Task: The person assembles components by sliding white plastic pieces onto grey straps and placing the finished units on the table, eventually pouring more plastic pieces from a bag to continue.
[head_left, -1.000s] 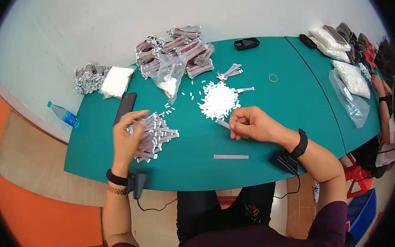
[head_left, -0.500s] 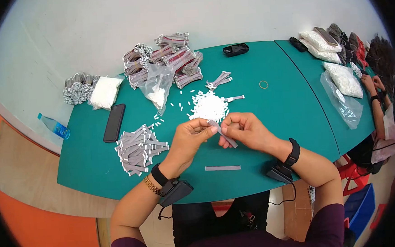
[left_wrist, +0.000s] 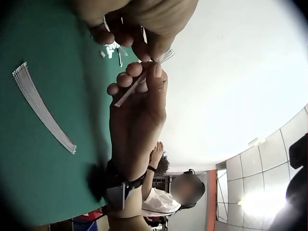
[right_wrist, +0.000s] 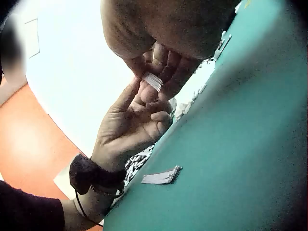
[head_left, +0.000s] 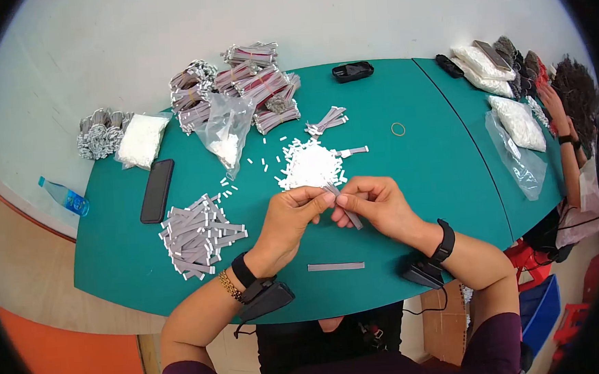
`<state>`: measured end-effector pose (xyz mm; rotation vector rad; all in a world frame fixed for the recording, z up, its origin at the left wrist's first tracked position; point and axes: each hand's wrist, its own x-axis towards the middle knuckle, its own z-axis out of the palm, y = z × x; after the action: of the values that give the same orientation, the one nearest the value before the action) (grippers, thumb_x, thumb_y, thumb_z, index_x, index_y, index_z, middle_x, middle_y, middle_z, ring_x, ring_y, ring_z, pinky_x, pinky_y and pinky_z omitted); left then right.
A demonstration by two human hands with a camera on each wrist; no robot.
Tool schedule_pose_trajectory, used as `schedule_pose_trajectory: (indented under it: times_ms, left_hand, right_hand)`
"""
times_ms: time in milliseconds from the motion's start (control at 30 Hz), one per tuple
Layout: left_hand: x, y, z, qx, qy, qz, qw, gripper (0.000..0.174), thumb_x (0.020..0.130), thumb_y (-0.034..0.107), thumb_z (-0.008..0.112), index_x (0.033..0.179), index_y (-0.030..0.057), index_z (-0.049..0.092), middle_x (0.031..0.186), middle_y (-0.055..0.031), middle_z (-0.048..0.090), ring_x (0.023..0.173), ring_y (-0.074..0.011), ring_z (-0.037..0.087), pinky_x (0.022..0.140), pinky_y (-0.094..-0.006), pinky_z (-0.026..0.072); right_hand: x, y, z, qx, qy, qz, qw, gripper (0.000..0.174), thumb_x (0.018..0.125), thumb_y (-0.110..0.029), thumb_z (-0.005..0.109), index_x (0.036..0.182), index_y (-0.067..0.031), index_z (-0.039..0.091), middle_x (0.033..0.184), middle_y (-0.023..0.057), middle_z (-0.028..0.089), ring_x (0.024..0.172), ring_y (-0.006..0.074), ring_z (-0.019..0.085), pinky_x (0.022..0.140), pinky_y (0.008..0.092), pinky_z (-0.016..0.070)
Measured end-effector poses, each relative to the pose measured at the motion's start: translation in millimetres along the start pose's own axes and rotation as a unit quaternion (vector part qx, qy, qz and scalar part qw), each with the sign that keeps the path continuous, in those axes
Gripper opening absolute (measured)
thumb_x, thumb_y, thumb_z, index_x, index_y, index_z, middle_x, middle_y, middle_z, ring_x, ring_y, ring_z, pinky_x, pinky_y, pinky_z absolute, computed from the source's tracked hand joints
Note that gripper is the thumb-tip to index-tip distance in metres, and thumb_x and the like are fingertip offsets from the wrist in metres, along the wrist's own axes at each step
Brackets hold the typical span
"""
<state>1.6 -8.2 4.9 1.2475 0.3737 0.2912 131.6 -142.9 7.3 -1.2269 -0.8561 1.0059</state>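
Over the table, just in front of a heap of small white connector pieces [head_left: 312,164], both hands meet at a short flat grey ribbon cable [head_left: 351,218]. My left hand [head_left: 285,225] pinches it near its far end with thumb and fingertips. The right hand [head_left: 387,212] pinches it close beside, with the near end sticking out below those fingers. In the right wrist view the cable's split end [right_wrist: 153,82] shows between the fingertips. Whether the left fingertips also hold a connector piece, I cannot tell. Another ribbon cable [head_left: 336,267] lies flat near the table's front edge.
Many cables with white ends [head_left: 203,237] are piled at left, beside a phone [head_left: 157,191]. Cable bundles [head_left: 255,80], a clear bag [head_left: 227,130] and a white-filled bag [head_left: 142,140] stand behind. A rubber band [head_left: 397,129] lies right. Another person's arms [head_left: 566,143] are at far right.
My left hand came from beside the cable pile at left to the right hand, and now pinches the ribbon cable too. The right hand has kept its pinch. The head view has shifted slightly.
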Motion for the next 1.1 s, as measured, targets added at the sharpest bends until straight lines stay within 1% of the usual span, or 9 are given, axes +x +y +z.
schedule_pose_trajectory:
  times_ms: [167, 300, 367, 567, 667, 867, 967, 1067, 1100]
  left_hand:
    - [2, -1, 2, -0.016, 0.006, -0.007, 1.0, 0.015, 0.086, 0.016, 0.065, 0.09, 0.0009, 0.065, 0.08, -0.0018, 0.062, 0.068, -0.0074, 0.05, 0.062, -0.0204, 0.0402]
    - [3, -2, 0, 0.001, 0.004, 0.026, 1.0, 0.014, 0.085, 0.015, 0.065, 0.088, 0.0011, 0.065, 0.08, -0.0016, 0.062, 0.069, -0.0065, 0.05, 0.062, -0.0201, 0.0399]
    - [1, -4, -1, -0.005, -0.001, 0.054, 0.999, 0.013, 0.085, 0.014, 0.065, 0.087, 0.0014, 0.065, 0.079, -0.0014, 0.062, 0.069, -0.006, 0.05, 0.062, -0.02, 0.0396]
    - [-3, -3, 0, -0.028, 0.018, 0.045, 0.998, 0.013, 0.085, 0.015, 0.065, 0.086, 0.0019, 0.064, 0.078, -0.0009, 0.062, 0.068, -0.0051, 0.049, 0.061, -0.0197, 0.039]
    - [-2, -6, -2, -0.022, 0.022, 0.03, 0.999, 0.013, 0.085, 0.015, 0.065, 0.087, 0.0022, 0.064, 0.078, -0.0004, 0.061, 0.067, -0.0047, 0.049, 0.06, -0.0195, 0.0388]
    - [-3, -4, 2, 0.019, 0.019, 0.078, 0.997, 0.013, 0.085, 0.015, 0.066, 0.087, 0.0024, 0.064, 0.079, 0.0003, 0.061, 0.067, -0.0045, 0.049, 0.059, -0.0193, 0.0384]
    - [-2, -5, 1, 0.03, 0.025, 0.076, 0.996, 0.013, 0.084, 0.015, 0.066, 0.087, 0.0022, 0.065, 0.08, -0.0002, 0.062, 0.067, -0.0045, 0.049, 0.06, -0.0193, 0.0384]
    - [-3, -5, -1, 0.013, 0.027, 0.063, 0.998, 0.015, 0.084, 0.011, 0.066, 0.091, -0.0025, 0.065, 0.084, -0.0044, 0.064, 0.076, -0.0074, 0.056, 0.07, -0.0223, 0.0458]
    - [-2, -5, -1, 0.012, 0.031, 0.062, 0.998, 0.015, 0.084, 0.01, 0.066, 0.091, -0.0024, 0.065, 0.084, -0.0046, 0.064, 0.077, -0.0075, 0.056, 0.071, -0.0224, 0.0458]
  right_hand:
    - [1, 1, 1, -0.01, 0.011, -0.015, 1.0, 0.014, 0.092, -0.014, 0.056, 0.089, -0.001, 0.061, 0.078, 0.0056, 0.065, 0.068, 0.0094, 0.061, 0.06, 0.0206, 0.0474]
    - [2, 3, 2, -0.01, 0.012, -0.025, 1.0, 0.014, 0.092, -0.014, 0.056, 0.09, -0.0005, 0.061, 0.079, 0.0065, 0.065, 0.069, 0.0102, 0.061, 0.061, 0.021, 0.0478]
    - [2, 2, 4, -0.001, 0.011, -0.016, 1.0, 0.015, 0.092, -0.014, 0.056, 0.09, -0.0002, 0.061, 0.08, 0.0072, 0.065, 0.069, 0.0111, 0.061, 0.061, 0.0218, 0.0484]
    - [2, 4, 7, 0.035, 0.013, 0.013, 0.999, 0.016, 0.093, -0.015, 0.054, 0.091, -0.0002, 0.06, 0.08, 0.0084, 0.065, 0.069, 0.0128, 0.063, 0.061, 0.0239, 0.0507]
    - [1, 3, 8, 0.036, 0.011, 0.021, 0.999, 0.016, 0.093, -0.015, 0.054, 0.092, -0.0003, 0.059, 0.08, 0.0084, 0.065, 0.07, 0.0128, 0.063, 0.061, 0.0241, 0.0513]
    - [0, 3, 9, 0.036, 0.005, 0.035, 0.999, 0.016, 0.093, -0.016, 0.054, 0.092, -0.0002, 0.059, 0.079, 0.008, 0.065, 0.069, 0.0125, 0.063, 0.062, 0.0236, 0.0508]
    - [-1, 4, 9, 0.03, -0.002, 0.029, 0.999, 0.016, 0.093, -0.016, 0.054, 0.092, -0.0002, 0.059, 0.079, 0.0079, 0.066, 0.069, 0.0124, 0.063, 0.062, 0.0233, 0.0504]
    - [-1, 5, 9, 0.034, -0.009, 0.023, 0.999, 0.016, 0.093, -0.016, 0.054, 0.091, -0.0002, 0.059, 0.079, 0.0081, 0.066, 0.07, 0.0125, 0.063, 0.062, 0.0234, 0.0504]
    - [-1, 5, 9, 0.036, -0.011, 0.021, 0.999, 0.016, 0.093, -0.016, 0.054, 0.091, -0.0002, 0.059, 0.079, 0.0082, 0.066, 0.07, 0.0126, 0.063, 0.062, 0.0235, 0.0504]
